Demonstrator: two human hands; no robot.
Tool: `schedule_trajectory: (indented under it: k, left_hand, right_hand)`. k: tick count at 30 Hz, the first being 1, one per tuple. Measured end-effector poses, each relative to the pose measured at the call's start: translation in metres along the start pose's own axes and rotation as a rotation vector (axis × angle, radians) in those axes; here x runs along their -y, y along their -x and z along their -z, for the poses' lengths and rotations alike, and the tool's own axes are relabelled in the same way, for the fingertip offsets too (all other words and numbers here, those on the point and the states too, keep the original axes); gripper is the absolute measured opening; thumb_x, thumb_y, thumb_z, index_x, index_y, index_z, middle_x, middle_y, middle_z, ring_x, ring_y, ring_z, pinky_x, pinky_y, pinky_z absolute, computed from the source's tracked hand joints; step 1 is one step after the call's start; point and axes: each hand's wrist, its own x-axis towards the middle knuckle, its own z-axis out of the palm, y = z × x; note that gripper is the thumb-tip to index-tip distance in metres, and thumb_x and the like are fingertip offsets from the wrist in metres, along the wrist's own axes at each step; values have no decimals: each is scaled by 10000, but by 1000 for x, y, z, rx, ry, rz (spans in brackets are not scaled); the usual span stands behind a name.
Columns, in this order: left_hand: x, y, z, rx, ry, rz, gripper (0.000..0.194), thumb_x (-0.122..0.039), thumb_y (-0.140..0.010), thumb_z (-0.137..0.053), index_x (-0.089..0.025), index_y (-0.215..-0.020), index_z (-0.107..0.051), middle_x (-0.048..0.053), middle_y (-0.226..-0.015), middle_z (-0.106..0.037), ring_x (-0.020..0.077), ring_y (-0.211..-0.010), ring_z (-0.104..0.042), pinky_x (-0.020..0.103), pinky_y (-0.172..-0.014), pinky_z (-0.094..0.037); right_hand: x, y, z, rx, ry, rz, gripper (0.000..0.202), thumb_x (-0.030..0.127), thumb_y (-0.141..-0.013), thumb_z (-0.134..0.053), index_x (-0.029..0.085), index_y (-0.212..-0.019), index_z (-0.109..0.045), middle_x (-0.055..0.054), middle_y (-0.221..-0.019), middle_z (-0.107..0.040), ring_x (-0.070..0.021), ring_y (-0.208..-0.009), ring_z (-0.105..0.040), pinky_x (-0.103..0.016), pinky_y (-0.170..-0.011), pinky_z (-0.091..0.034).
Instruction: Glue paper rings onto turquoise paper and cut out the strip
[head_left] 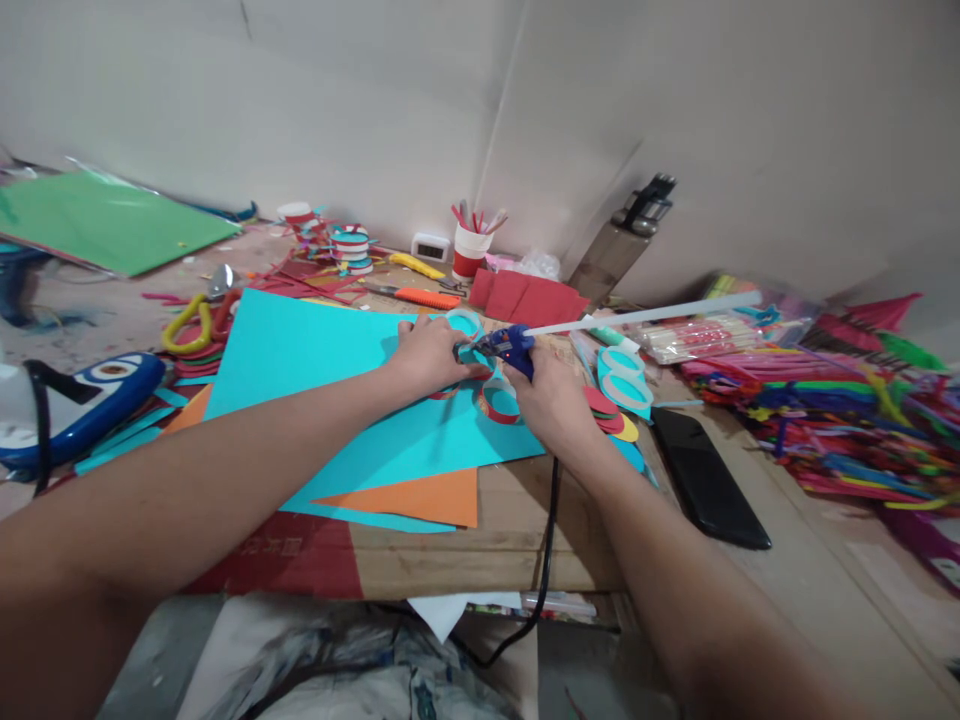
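One glue gun (513,349), gripped by my right fingers (541,378); left fingers (433,346) pinch turquoise paper (466,355); likely gluing, next needing steadiness.

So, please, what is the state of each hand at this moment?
Left hand: partly curled; whether it holds anything cannot be told.
Right hand: closed, holding the blue glue gun.

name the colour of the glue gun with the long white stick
The glue gun with the long white stick is dark blue, in the head view.
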Motion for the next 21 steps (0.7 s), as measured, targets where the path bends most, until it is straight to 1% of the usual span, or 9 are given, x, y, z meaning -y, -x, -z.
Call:
schedule_trajectory:
  k: [5, 10, 13, 16, 21]
  left_hand:
    - [0, -1, -1, 3, 7, 7, 581, -736, -812, -654, -367, -1252, -744, 97, -1264, -679, 380, -1246, -504, 483, -963, -367]
    - [0, -2, -1, 0, 46, 26, 559, -737, -795, -680, -368, -1205, -767, 91, -1237, -685, 375, -1247, -506, 479, -977, -368]
    - [0, -2, -1, 3, 53, 31, 585, -745, -786, -684, -355, -1214, -766, 92, -1242, -684, 386, -1248, -505, 483, -977, -368]
    - [0, -2, 0, 2, 52, 26, 597, -756, -780, -681, -354, -1214, -765, 93, -1243, -687, 390, -1252, -504, 486, -969, -371]
    - [0, -1, 0, 11, 50, 31, 593, -736, -784, -694, -341, -1221, -764, 95, -1262, -677, 395, -1257, -505, 482, -978, -364]
  right_hand:
    - [1, -1, -1, 47, -104, -21, 315, 290, -936, -546, 154, -1203, -641, -167, -1163, -730, -353, -1095, -661, -448, -884, -510]
    - [1, -2, -2, 70, -195, -53, 330, 284, -918, -576, 148, -1209, -649, -159, -1172, -737, -335, -1074, -676, -440, -881, -516]
    - [0, -2, -2, 87, -233, -64, 331, 276, -906, -585, 171, -1213, -650, -140, -1156, -744, -328, -1083, -676, -447, -904, -519]
    - [0, -2, -1, 90, -239, -66, 339, 279, -909, -583, 183, -1228, -645, -134, -1150, -745, -330, -1099, -673, -456, -921, -518]
    - [4, 0, 2, 70, -194, -40, 359, 251, -925, -573, 165, -1270, -629, -156, -1237, -717, -339, -1193, -636, -446, -962, -501]
